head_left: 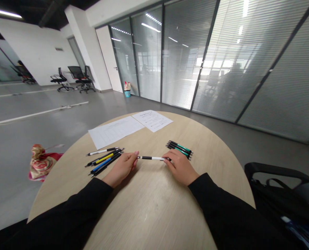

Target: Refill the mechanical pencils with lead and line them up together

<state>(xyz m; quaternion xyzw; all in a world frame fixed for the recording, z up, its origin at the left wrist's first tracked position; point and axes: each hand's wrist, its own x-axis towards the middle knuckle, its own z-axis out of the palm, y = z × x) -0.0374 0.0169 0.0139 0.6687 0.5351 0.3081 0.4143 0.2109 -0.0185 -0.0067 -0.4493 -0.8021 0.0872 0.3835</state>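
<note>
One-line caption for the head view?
Left hand and right hand hold a black-and-white pen by its ends over a round table.

Counter [154,208] looks like smooth wood with a faint sheen, pens [104,159] seem to be glossy plastic, and the far sheets [118,130] are just matt paper tbh.

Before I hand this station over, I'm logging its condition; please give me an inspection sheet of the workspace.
Surface: light wooden table, rounded edge.
Job's things: black-and-white pen between the hands; mixed pens to the left; green-and-black pens to the right.
Clutter: two paper sheets toward the far edge.
Hands: left hand and right hand each pinch one end of the pen.
Cables: nothing seen.
Surroundings: black chair at right, glass partition ahead.
</note>
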